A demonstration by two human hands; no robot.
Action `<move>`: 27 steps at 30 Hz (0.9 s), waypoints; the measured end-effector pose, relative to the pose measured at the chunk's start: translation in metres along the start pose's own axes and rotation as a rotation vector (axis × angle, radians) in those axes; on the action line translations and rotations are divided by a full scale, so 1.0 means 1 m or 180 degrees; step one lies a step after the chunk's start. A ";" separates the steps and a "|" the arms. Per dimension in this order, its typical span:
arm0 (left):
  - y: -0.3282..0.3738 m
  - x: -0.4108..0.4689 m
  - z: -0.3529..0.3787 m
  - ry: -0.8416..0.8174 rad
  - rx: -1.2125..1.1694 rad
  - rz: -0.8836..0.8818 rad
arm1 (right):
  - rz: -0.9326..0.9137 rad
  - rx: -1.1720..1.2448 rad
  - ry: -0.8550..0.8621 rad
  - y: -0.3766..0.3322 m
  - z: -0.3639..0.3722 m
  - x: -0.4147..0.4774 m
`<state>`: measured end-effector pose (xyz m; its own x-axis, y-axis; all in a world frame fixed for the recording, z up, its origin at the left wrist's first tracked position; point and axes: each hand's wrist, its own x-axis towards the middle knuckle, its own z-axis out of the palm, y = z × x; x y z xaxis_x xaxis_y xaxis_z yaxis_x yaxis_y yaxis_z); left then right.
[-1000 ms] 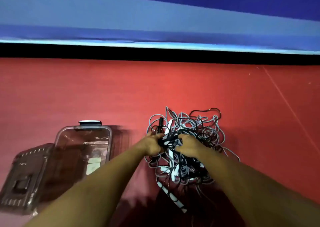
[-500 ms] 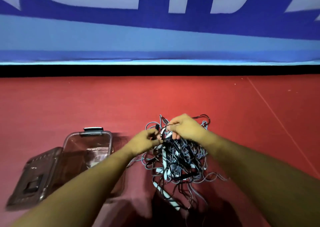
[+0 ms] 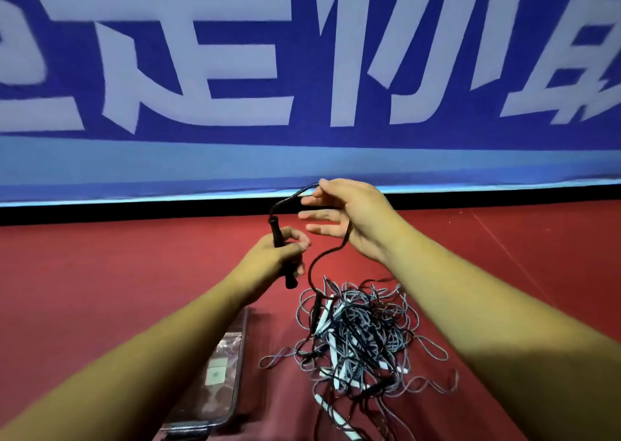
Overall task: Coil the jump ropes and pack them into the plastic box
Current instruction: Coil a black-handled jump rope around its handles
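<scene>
Both hands have risen off the tangled rope pile, now below them on the red floor. Left hand grips one black cylindrical handle. Right hand pinches its thin cord under the thumb. One clear plastic box lies under the left forearm.

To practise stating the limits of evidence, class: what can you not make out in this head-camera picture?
- Clear plastic box: head view, largely hidden behind the left forearm; contents unreadable.
- Tangled pile of grey and black jump ropes: overlapping cords, cut off by bottom edge; count impossible.
- Black rope handle: middle covered by the left-hand grip.
- Right-hand grip: motion blur hides whether it pinches the thin black cord.
</scene>
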<state>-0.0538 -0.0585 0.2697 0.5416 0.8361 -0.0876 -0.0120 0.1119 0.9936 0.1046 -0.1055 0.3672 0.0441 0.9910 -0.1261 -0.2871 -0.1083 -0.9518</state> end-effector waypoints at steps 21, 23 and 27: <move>0.066 -0.084 -0.077 0.1111 -0.2171 -0.0002 | 0.0757 -0.2527 -0.0998 0.088 -0.017 -0.059; 0.064 -0.090 -0.073 0.1043 -0.1037 -0.0101 | 0.0629 -0.2580 -0.1051 0.084 -0.003 -0.056; 0.060 -0.102 -0.053 0.0193 0.0346 -0.0464 | 0.0624 -0.2385 -0.1432 0.072 0.020 -0.058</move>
<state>-0.1546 -0.1085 0.3342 0.4793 0.8464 -0.2321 0.1556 0.1782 0.9716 0.0620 -0.1691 0.3112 -0.3647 0.8692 -0.3340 0.4570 -0.1454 -0.8775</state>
